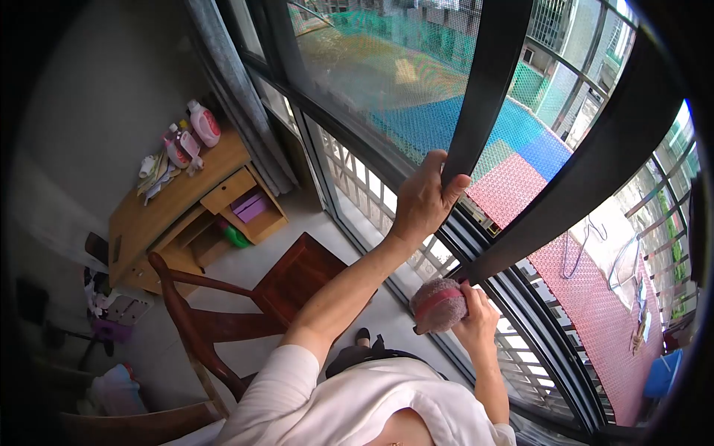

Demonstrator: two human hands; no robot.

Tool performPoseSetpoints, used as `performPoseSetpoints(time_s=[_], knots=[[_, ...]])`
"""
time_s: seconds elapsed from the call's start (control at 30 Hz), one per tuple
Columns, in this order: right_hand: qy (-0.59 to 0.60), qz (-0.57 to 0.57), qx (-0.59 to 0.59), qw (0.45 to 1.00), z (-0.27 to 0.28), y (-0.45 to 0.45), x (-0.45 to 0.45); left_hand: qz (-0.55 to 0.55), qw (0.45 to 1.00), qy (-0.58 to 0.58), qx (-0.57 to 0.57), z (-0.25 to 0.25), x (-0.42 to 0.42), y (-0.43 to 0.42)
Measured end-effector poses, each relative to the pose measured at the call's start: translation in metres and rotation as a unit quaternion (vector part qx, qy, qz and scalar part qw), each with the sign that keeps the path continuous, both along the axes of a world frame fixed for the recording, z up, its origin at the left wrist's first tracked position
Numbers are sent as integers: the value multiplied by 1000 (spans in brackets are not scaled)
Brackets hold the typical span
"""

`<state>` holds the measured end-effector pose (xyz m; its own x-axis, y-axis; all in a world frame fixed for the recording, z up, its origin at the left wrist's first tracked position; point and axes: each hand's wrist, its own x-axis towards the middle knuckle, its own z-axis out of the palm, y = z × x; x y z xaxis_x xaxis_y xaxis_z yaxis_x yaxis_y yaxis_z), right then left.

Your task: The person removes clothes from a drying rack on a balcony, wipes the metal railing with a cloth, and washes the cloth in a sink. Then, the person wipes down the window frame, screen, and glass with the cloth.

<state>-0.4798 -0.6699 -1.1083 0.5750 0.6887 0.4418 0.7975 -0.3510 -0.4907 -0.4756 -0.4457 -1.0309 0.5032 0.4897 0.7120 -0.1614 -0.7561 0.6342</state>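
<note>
My left hand (422, 202) grips the dark upright edge of a sliding window frame (485, 97), fingers on one side and thumb on the other. Lower down, my right hand (480, 321) is closed on a fuzzy greyish-pink scrubber (440, 305) with a red band round its middle. The scrubber is held beside the lower end of another dark upright (513, 241), close to the window track (550, 327). Whether it touches that frame, I cannot tell. Part of my right hand's grip is hidden behind the scrubber.
Left of me stands a brown wooden chair (297, 279). Beyond it, a wooden desk (186, 197) carries pink-and-white bottles (204, 125) and cloths. A grey curtain (249, 97) hangs by the window. Outside are coloured mats (513, 186), hangers (584, 249), a blue bin (662, 373) and bars.
</note>
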Motion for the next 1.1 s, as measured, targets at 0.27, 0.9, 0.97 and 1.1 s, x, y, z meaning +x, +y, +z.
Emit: performPoseSetpoints(time_s=[0.27,0.9,0.97,1.1], knots=[[45,-11,27,999,1,-66,-5,-44,999,9,-27,-6,3,-91],[233,219,153,935,53,3,-12,-208,783,-163,-563,-74,-92,-104],[6,181,122,976,62,33,-8,-108,798,-191,-562,-64,-86,-63],[-222,124,197,947,88,90,-1,-46,894,-253,-367,-41,-61,-19]])
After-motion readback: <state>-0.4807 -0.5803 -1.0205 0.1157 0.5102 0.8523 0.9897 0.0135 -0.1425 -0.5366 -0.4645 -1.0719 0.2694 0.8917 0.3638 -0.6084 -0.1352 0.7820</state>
